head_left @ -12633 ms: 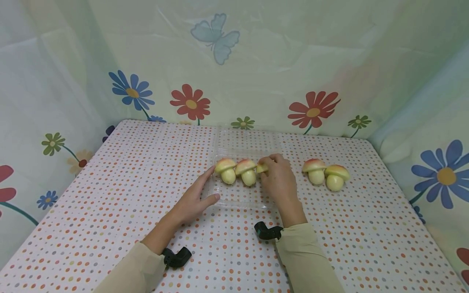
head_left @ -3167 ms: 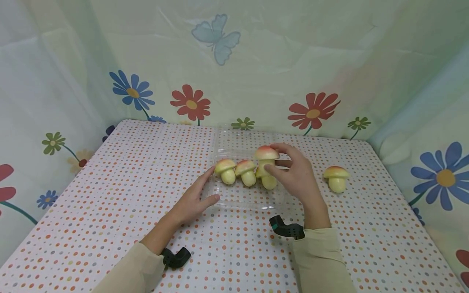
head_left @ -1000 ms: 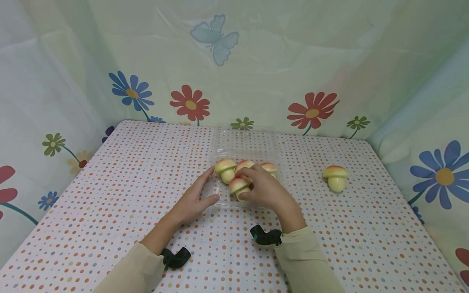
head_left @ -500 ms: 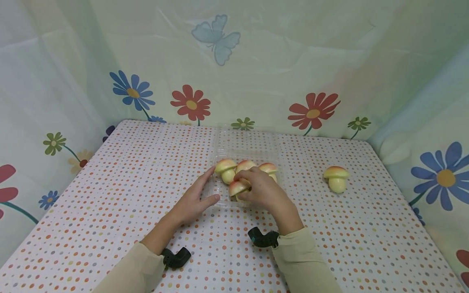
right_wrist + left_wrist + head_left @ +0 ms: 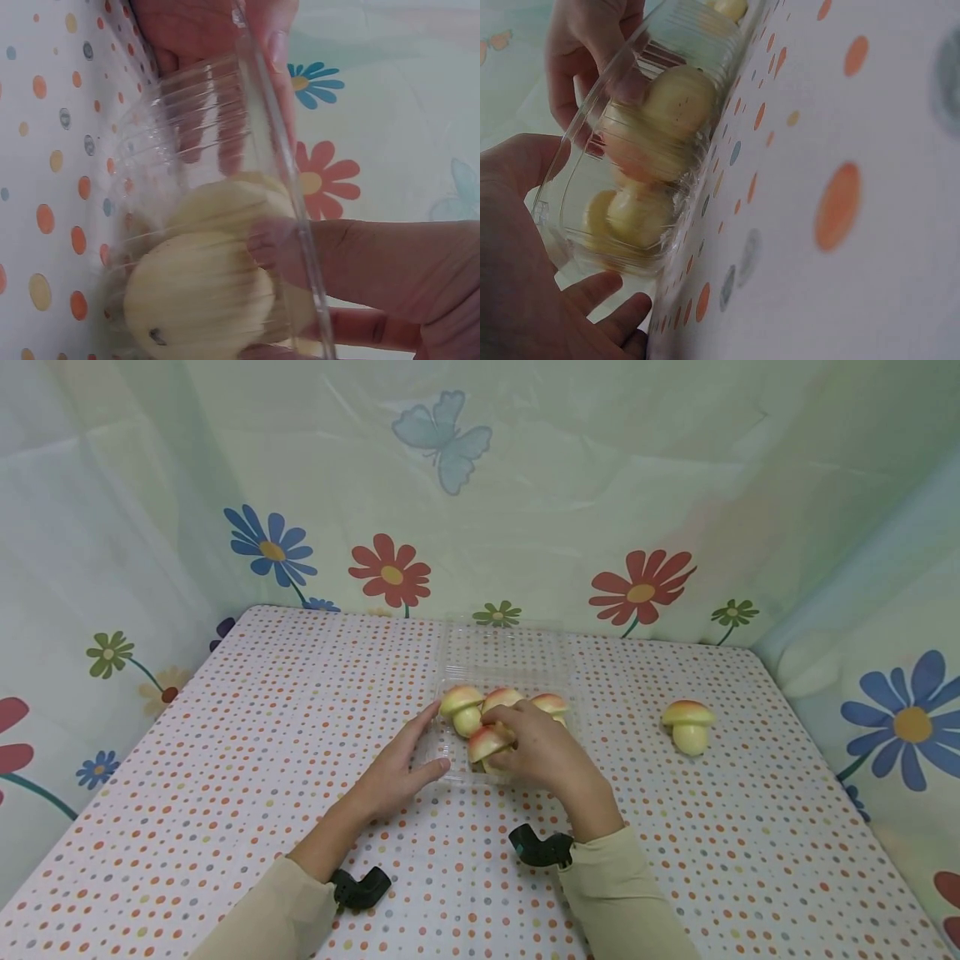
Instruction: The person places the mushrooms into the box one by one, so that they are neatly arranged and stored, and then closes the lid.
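A clear plastic clamshell box [image 5: 454, 758] lies with its lid raised back. In its back row sit a left mushroom [image 5: 462, 710], a middle mushroom [image 5: 500, 697] and a right mushroom [image 5: 551, 703], yellowish with reddish caps. My right hand [image 5: 543, 747] reaches into the box and pinches another mushroom [image 5: 487, 742] in front of that row, thumb on the near side; its stem end [image 5: 199, 296] shows through the wall in the right wrist view. My left hand [image 5: 393, 777] rests at the box's left side, fingers extended along the wall and thumb at the near corner.
One more mushroom [image 5: 688, 728] stands on the dotted tablecloth [image 5: 750, 827], right of the box. The transparent lid [image 5: 502, 647] leans toward the back curtain [image 5: 525, 510], which is printed with flowers and a butterfly. Black wrist cameras sit at both cuffs.
Earlier, my right hand let go of a mushroom in the back row, then brought another from the right side into the box's front. In the last second it barely shifts; the left hand stays put.
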Demonstrator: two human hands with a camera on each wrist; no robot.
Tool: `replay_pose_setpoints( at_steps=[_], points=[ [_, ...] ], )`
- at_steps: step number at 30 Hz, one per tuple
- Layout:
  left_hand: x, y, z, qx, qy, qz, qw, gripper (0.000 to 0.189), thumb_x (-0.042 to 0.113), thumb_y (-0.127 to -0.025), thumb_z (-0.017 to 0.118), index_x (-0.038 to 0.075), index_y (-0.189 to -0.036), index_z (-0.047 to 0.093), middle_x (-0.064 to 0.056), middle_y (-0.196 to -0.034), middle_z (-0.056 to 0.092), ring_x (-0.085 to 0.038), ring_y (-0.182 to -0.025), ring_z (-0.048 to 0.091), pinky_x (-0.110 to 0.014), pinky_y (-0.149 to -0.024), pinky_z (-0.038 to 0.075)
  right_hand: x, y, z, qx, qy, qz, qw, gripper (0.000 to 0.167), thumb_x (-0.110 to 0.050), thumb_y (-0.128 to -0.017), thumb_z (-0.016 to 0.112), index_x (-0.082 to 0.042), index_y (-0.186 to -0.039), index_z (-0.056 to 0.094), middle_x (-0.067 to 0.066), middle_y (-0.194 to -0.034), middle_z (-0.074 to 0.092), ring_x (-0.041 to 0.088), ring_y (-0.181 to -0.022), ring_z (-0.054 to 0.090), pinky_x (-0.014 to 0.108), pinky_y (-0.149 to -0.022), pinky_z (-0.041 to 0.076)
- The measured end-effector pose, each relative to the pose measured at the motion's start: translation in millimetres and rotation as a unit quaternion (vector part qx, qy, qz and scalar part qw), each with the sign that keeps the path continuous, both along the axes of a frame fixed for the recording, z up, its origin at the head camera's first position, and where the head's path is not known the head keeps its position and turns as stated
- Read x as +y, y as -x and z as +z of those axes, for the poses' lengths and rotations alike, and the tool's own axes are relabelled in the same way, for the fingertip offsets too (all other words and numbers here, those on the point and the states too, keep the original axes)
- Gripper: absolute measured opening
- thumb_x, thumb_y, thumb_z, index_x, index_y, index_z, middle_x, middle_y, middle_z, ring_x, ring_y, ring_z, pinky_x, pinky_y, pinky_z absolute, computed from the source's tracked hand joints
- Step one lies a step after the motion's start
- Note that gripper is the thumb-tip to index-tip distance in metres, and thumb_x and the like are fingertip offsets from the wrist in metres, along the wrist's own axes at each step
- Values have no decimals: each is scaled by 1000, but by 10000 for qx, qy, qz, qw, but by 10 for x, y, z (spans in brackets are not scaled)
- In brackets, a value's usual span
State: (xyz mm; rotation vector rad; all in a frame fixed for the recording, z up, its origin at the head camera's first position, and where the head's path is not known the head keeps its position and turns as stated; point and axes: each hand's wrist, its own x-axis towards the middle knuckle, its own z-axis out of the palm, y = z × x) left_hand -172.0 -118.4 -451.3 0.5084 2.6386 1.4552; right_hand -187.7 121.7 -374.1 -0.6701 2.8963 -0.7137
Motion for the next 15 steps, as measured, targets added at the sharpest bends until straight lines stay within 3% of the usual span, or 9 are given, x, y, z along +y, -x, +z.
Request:
replay_pose_setpoints(
  at_steps=[4,10,15],
  points=[
    [2,-4,12,2,26,5,10000,81,36,-101,62,35,-167,15,0,-173,18,-30,-159,23,-57,-128,20,40,5,46,-41,71,61,9999,47,-15,-85,83,-13,-129,68,17,-128,63,29,-102,65,51,-91,55],
    [6,-12,25,10,-5,1,10000,81,35,-100,62,35,-167,15,1,-173,19,-30,-159,23,-58,-128,19,92,9,111,-200,145,-72,9997,49,-14,-86,82,-11,-133,67,18,-127,63,26,-92,65,45,-81,56],
    [4,-21,27,-52,-23,16,10000,81,35,-101,62,36,-167,15,1,-173,19,-30,-159,23,-59,-127,19,115,6,130,-10,212,-113,9997,49,-21,-89,83,-14,-135,66,17,-127,65,32,-101,68,47,-83,58]
  ],
)
